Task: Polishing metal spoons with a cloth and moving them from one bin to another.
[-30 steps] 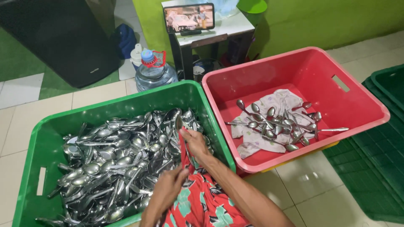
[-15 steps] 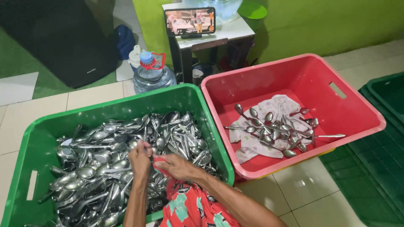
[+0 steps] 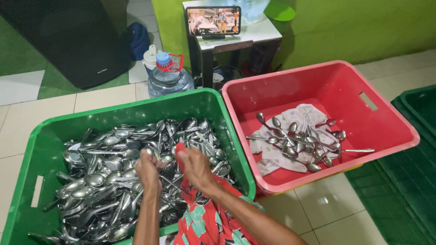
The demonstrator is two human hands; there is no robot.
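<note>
Plainly, from the head camera, most of the work lies ahead: the green crate is heaped nearly to its rim with a tangled pile of steel spoons, while the red crate beside it, touching it along one wall, holds only a small cluster of spoons lying on a pale cloth spread over its floor. Judged by those two heaps, only a small share has gone across and the great bulk is left. Both hands hover over the middle of the green crate, close together. The left hand is curled into a fist, and something thin and metallic seems to sit in it, though I cannot tell for certain what it grips. The right hand is closed round a fold of the red patterned cloth, whose red tip shows between the two hands and whose length trails down over the crate's near rim toward the person. Whether a spoon sits inside that fold is hidden. Behind the crates, on the tiled floor, stands a large water bottle with a blue cap, and a small desk carries a phone propped on its side with its screen lit.
</note>
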